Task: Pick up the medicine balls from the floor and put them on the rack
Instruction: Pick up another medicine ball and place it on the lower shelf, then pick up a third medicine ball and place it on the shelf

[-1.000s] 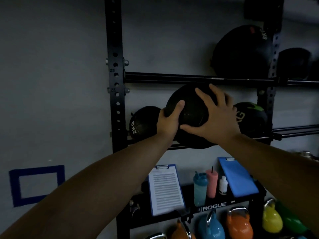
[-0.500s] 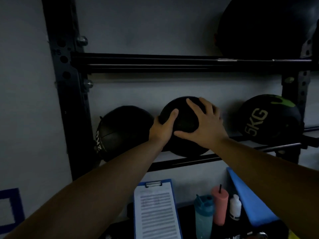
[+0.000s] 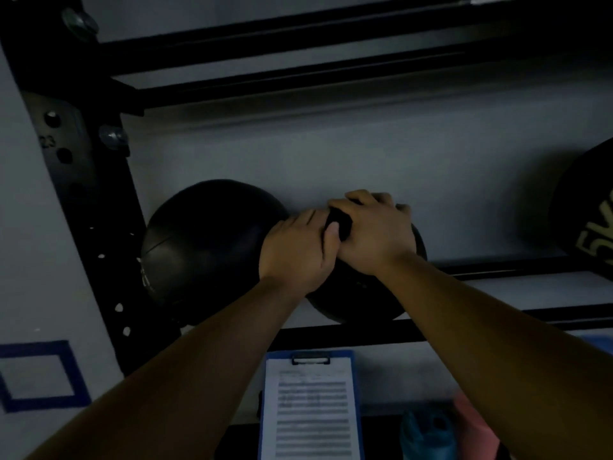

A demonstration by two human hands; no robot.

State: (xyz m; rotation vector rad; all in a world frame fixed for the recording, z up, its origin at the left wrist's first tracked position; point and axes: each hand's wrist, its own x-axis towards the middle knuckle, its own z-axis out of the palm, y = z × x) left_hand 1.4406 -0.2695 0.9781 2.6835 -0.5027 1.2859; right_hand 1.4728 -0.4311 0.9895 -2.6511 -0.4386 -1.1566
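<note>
A black medicine ball (image 3: 361, 298) rests on the rails of the black rack (image 3: 497, 322), mostly covered by my hands. My left hand (image 3: 295, 250) presses on its left top and my right hand (image 3: 373, 234) lies over its top, fingers curled on it. The two hands touch each other. Another black medicine ball (image 3: 205, 244) sits on the same shelf right beside it on the left, against the rack's upright (image 3: 83, 180). A third ball marked 5KG (image 3: 587, 224) stands at the right edge.
An upper pair of rack rails (image 3: 298, 54) runs overhead. Below the shelf stand a blue clipboard with a printed sheet (image 3: 310, 406), a teal bottle (image 3: 424, 433) and a pink bottle (image 3: 474, 423). A blue tape square (image 3: 36, 376) marks the grey wall at left.
I have moved closer to the rack. The ball has settled onto the rails next to the left ball, and my hands have slid together on its top.
</note>
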